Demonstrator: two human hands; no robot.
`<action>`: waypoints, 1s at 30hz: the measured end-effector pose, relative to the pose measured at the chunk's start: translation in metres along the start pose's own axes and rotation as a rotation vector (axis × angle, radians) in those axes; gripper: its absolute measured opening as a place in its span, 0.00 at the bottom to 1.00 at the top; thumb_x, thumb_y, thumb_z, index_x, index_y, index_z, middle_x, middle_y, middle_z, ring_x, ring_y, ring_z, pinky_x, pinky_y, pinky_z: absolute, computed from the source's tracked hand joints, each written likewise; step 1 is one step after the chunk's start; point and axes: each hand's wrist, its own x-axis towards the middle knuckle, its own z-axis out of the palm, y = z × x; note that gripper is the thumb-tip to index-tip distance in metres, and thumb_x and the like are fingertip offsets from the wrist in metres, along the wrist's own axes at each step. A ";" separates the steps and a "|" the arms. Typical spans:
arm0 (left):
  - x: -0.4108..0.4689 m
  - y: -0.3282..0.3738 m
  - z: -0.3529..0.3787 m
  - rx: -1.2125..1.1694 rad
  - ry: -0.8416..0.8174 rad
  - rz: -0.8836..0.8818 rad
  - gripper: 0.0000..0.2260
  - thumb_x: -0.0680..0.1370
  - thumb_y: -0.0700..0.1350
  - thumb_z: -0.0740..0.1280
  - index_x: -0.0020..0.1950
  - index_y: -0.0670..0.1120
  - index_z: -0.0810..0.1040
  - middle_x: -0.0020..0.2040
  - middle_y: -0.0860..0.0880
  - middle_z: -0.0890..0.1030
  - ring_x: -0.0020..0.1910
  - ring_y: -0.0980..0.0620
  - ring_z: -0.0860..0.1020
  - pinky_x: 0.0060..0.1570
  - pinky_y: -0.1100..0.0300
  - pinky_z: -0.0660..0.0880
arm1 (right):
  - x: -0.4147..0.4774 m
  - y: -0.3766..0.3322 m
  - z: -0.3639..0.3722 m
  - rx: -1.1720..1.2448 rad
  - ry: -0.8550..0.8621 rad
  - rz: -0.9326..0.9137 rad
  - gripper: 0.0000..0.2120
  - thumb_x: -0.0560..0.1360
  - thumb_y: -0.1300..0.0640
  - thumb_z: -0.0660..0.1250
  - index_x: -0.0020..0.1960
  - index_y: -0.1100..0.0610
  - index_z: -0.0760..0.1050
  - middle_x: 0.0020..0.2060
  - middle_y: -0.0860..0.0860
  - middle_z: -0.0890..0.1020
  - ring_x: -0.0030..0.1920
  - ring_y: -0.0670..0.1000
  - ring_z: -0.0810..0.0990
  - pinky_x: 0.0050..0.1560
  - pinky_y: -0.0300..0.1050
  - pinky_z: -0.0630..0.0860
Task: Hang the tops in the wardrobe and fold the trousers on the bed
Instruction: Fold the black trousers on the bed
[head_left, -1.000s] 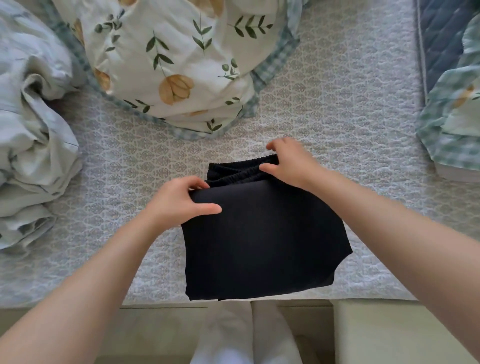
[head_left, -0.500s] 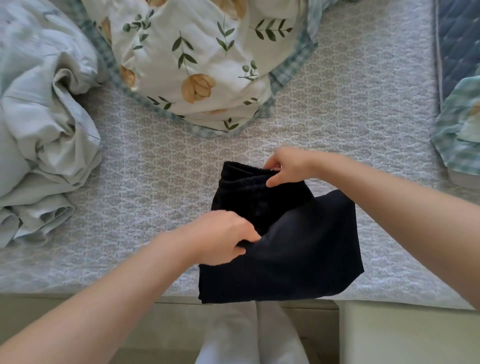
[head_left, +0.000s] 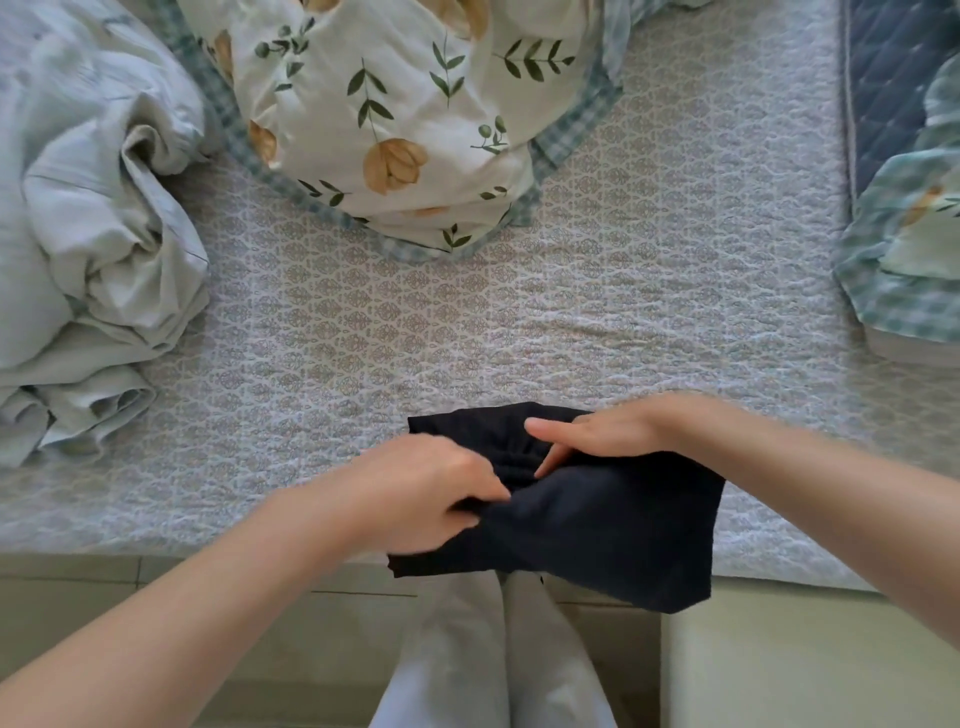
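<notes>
Gripping a soft fold of the dark trousers (head_left: 623, 530) with our left hand (head_left: 431, 493), we press our right hand (head_left: 597, 436) flat on them. The squarish bundle overhangs the quilted bed (head_left: 415, 338).

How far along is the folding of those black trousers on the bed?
Mostly done: the trousers are a compact bundle at the bed edge. In hand: the left hand grips a fold, the right hand presses flat on top. Left: likely a last tuck and squaring it up, since one corner overhangs the edge. No tops or wardrobe in view.
</notes>
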 end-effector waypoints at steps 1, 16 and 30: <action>0.006 -0.006 -0.004 -0.058 0.008 -0.070 0.07 0.75 0.48 0.64 0.51 0.55 0.79 0.47 0.57 0.81 0.48 0.55 0.78 0.46 0.55 0.75 | -0.004 0.003 0.000 0.078 -0.006 0.006 0.39 0.74 0.27 0.37 0.62 0.44 0.79 0.58 0.46 0.82 0.60 0.49 0.79 0.71 0.49 0.64; 0.087 -0.093 -0.022 -0.442 -0.303 -0.632 0.15 0.79 0.59 0.65 0.54 0.49 0.82 0.54 0.52 0.82 0.53 0.50 0.80 0.61 0.52 0.74 | -0.006 0.067 -0.053 -0.170 0.229 0.169 0.19 0.69 0.36 0.70 0.54 0.44 0.72 0.53 0.43 0.76 0.56 0.51 0.77 0.60 0.53 0.75; 0.013 -0.094 0.063 -1.357 0.708 -0.888 0.20 0.80 0.61 0.60 0.60 0.48 0.79 0.54 0.51 0.84 0.55 0.52 0.82 0.52 0.56 0.76 | 0.015 0.110 0.045 0.882 1.084 0.043 0.33 0.72 0.38 0.67 0.71 0.52 0.62 0.59 0.48 0.74 0.56 0.48 0.76 0.54 0.46 0.73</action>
